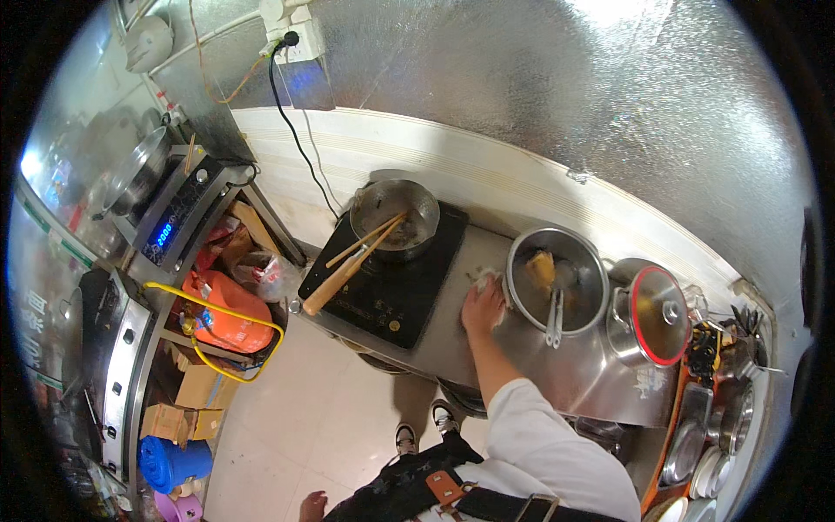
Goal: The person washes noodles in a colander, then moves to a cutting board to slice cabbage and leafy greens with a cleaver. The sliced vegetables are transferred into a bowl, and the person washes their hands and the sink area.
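Note:
My right hand (484, 308) presses down on the steel counter (452, 304), between the induction cooktop and a steel pot. Under and around its fingers is a white cloth (497, 315), partly hidden by the hand. At the bottom edge hangs my left hand (313, 506), small in the picture, its fingers loosely apart with nothing visible in them. Just right of my right hand stands the steel pot (600, 300), holding a yellowish piece in liquid and metal tongs (554, 320). On the black induction cooktop (383, 304) sits a small saucepan (416, 191) with a wooden handle and chopsticks (365, 240).
A lidded pot with a red rim (639, 337) stands at the counter's right. Racked dishes (709, 470) lie beyond it. A black cord (300, 148) runs down from a wall socket. Left are another cooktop (174, 213), an orange container (230, 313) and a blue bucket (170, 465).

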Demonstrator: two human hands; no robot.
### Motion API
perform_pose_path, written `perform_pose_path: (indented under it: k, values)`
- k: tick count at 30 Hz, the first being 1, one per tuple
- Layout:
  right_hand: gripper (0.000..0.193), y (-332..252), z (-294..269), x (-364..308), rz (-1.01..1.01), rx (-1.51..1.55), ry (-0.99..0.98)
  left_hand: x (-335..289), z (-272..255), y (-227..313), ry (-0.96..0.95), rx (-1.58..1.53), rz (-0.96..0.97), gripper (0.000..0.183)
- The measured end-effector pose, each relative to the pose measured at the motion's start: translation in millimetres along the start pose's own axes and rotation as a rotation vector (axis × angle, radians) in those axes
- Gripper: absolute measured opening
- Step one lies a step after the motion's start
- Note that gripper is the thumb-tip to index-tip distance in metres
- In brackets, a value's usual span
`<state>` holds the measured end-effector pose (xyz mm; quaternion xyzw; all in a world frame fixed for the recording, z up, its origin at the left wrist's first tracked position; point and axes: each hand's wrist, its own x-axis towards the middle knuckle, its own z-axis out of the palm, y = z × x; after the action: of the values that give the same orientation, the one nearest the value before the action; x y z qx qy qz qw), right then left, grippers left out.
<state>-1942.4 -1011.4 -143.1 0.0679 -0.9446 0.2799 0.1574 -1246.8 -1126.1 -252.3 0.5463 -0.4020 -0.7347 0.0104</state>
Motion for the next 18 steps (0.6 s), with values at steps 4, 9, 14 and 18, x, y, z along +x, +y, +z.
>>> perform_pose_path:
  k: [4, 9, 14, 18]
  values:
    - [0.046, 0, 41, 71, -0.136, 0.203, 0.041, -21, 44, 10, 0.064, 0.433, -0.042, 0.031]
    - [0.045, -14, 40, 74, -0.255, 0.433, -0.182, -42, 54, 20, 0.091, 0.547, -0.129, 0.03]
    - [0.039, -12, -2, 20, -0.179, 0.505, -0.562, -35, 46, 28, 0.064, 0.62, -0.137, 0.03]
    - [0.025, -10, -29, -45, -0.333, 0.61, -0.864, -12, 45, 38, -0.013, 0.713, -0.096, 0.029]
